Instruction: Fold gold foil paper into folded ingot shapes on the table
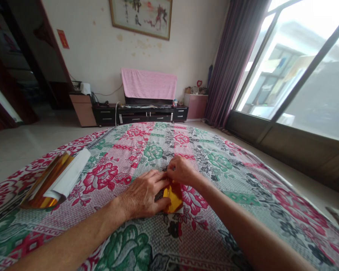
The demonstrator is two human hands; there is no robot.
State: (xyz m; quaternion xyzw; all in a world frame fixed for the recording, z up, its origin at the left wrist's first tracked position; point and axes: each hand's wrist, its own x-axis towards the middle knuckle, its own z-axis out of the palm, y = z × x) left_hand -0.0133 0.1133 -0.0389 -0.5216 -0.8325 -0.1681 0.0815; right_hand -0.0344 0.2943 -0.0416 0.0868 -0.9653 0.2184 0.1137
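Note:
A small folded piece of shiny gold paper (174, 197) lies on the flowered tablecloth (154, 152), with a bit of white showing at its lower edge. My left hand (147, 192) rests along its left side, thumb and fingers closing on it. At the far end of the paper, my right hand (180, 170) has its fingers pinched together on the gold edge. The fingertips of both hands nearly meet there and hide the upper part of the paper.
To the left on the cloth lies a loosely curled stack of gold and white paper sheets (58, 180). Beyond the table stand a low black cabinet (147, 116) and a pink cloth (149, 83) over a screen. A window (293, 75) is at the right.

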